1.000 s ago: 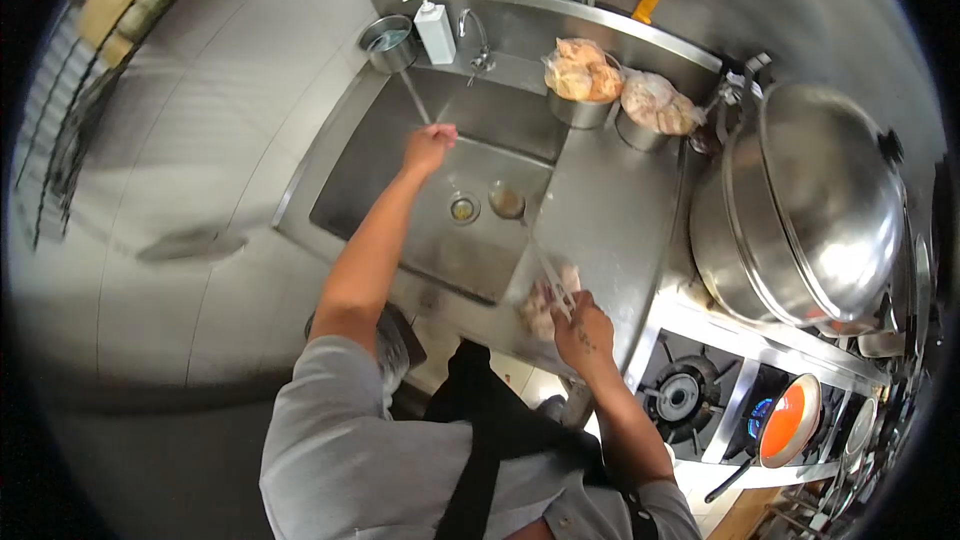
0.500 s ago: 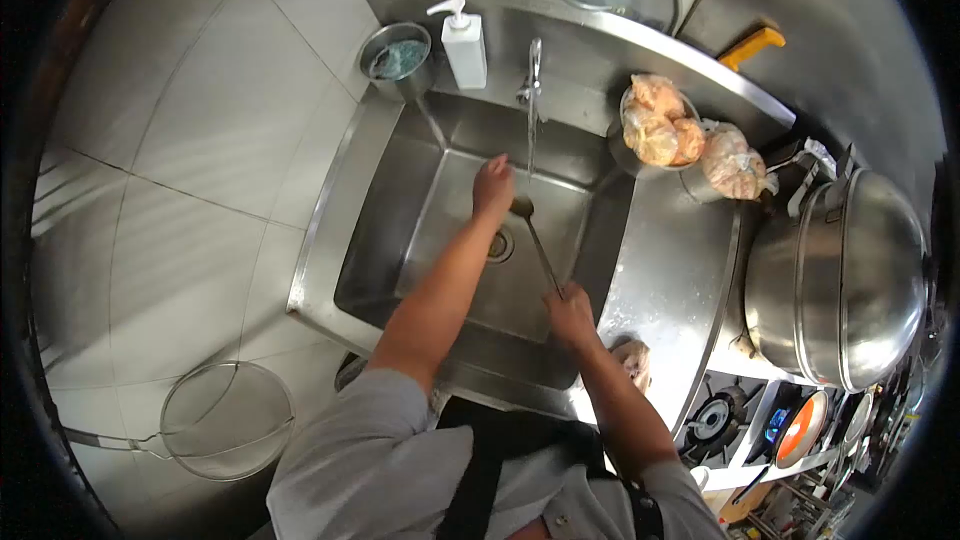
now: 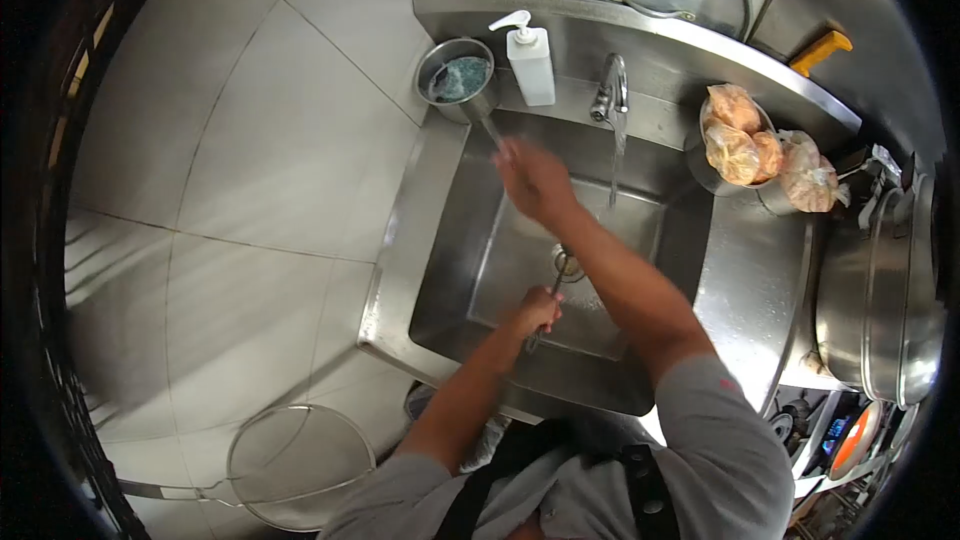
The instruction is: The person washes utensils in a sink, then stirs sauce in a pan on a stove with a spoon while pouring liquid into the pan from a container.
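Note:
My left hand [image 3: 542,310] is closed round the handle of a metal ladle [image 3: 566,266], whose round head hangs over the sink [image 3: 510,280] near the drain. Above the sink's left side, my right hand [image 3: 535,180] is smeared by motion. Its fingers overlap the lower end of the handle of a steel pot [image 3: 457,80], and their grip is unclear. Blue-green scrubbing material and suds show in the pot. Water runs from the faucet [image 3: 613,90] into the sink.
A white pump bottle [image 3: 532,68] stands beside the pot. Bagged food [image 3: 745,140] sits in steel containers at the right. A large steel pot [image 3: 870,300] and a lit burner with a pan [image 3: 856,440] are further right. A strainer [image 3: 300,465] is at lower left.
The ladle has passed from my right hand to my left, which has moved down towards the sink's front. My right hand has crossed over to the steel pot's handle. The view has shifted.

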Demonstrator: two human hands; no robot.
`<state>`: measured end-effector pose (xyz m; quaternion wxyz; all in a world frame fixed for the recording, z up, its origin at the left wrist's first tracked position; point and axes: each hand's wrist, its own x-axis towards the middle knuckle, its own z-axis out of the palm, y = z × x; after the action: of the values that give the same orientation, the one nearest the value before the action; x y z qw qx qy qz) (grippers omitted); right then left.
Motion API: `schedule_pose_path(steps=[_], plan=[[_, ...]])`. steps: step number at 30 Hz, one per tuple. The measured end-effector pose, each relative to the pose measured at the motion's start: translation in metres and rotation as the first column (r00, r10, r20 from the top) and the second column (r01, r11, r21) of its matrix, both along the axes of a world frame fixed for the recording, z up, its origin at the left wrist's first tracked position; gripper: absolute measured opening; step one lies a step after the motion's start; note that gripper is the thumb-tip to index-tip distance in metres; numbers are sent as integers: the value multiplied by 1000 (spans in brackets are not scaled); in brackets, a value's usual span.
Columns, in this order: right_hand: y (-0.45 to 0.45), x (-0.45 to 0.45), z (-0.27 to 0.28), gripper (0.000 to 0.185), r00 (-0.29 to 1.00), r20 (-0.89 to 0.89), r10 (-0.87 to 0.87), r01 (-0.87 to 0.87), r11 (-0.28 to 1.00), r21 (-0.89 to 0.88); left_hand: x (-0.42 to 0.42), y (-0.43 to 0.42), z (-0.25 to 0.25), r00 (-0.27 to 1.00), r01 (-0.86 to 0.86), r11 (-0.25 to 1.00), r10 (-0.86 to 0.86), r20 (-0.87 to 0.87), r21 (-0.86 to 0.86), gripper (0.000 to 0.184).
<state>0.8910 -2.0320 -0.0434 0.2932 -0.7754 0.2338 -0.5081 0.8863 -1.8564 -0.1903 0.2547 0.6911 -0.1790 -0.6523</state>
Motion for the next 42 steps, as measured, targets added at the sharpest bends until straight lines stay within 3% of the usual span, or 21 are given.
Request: schedule_pose_path(steps=[1, 3, 5, 8, 11, 14, 18, 20, 21, 23, 24, 26, 28, 29, 30, 31, 33, 36, 37, 40, 42], plan=[[-28, 33, 11, 17, 999, 15, 40, -39, 996, -85, -1, 6, 14, 999, 39, 999, -39, 2, 15, 21], [-60, 82, 40, 21, 942, -323, -95, 53, 989, -136, 2, 24, 32, 997, 10, 998, -16, -81, -67, 20], [-87, 122, 50, 27, 793, -604, -81, 37, 996, -86, 5, 43, 34, 983, -74, 995, 61, -176, -66, 19], [-110, 158, 41, 28, 636, -764, -108, 77, 994, -76, 24, 61, 40, 975, -77, 994, 57, -217, -83, 18], [-125, 180, 19, 29, 677, -732, -79, 157, 987, 39, 35, 63, 37, 976, -52, 996, 35, -215, -78, 19], [-122, 199, 3, 26, 703, -678, -216, 357, 931, 73, 29, 54, 51, 991, -33, 999, 27, -133, -43, 20], [-134, 198, -2, 27, 803, -595, -42, 175, 970, 168, 20, 46, 43, 994, -42, 995, 34, -100, -85, 21], [-133, 182, 30, 27, 838, -546, 15, 146, 957, 250, 13, 35, 54, 957, -178, 984, 172, -235, -5, 22], [-127, 165, 48, 32, 850, -526, -32, 166, 963, 210, 10, 25, 60, 924, -239, 970, 241, -298, 42, 23], [-103, 126, 77, 44, 867, -484, -122, 210, 969, 132, 5, 2, 64, 923, -230, 973, 216, -318, -8, 24], [-82, 102, 72, 40, 924, -375, -77, 168, 962, 216, 1, -1, 67, 921, -232, 972, 214, -326, -18, 25], [-49, 30, 52, 35, 990, -135, -28, 75, 932, 354, -9, -13, 77, 899, -260, 965, 235, -370, -21, 27], [-31, -13, -68, 38, 988, 8, -155, 141, 914, 381, -21, -19, 83, 911, -276, 960, 247, -331, -42, 30], [-14, -58, -96, 33, 965, -250, -84, 226, 753, 618, -24, -21, 80, 904, -284, 958, 256, -343, -33, 29], [-9, -92, -157, 30, 987, 19, -162, 43, 372, 927, -28, -21, 73, 896, -296, 955, 269, -354, -23, 29], [19, -139, -132, 30, 936, 198, -292, -123, 255, 959, -31, -22, 69, 901, -279, 960, 260, -347, -6, 27], [22, -196, -154, 40, 889, -50, -454, 21, -68, 997, -36, -20, 61, 915, -236, 971, 233, -330, 31, 24], [23, -232, -139, 56, 892, -112, -438, 179, 115, 977, -41, -16, 56, 889, -196, 980, 173, -424, -10, 20], [16, -233, -155, 59, 905, -76, -419, 254, 388, 886, -43, -13, 56, 879, -210, 978, 185, -440, -9, 22], [13, -228, -160, 63, 954, -69, -293, 217, 510, 833, -48, -2, 65, 881, -197, 980, 188, -434, 25, 24], [22, -218, -152, 60, 902, -431, -31, 344, 656, 672, -48, 8, 70, 883, -128, 992, 121, -453, 16, 26]])
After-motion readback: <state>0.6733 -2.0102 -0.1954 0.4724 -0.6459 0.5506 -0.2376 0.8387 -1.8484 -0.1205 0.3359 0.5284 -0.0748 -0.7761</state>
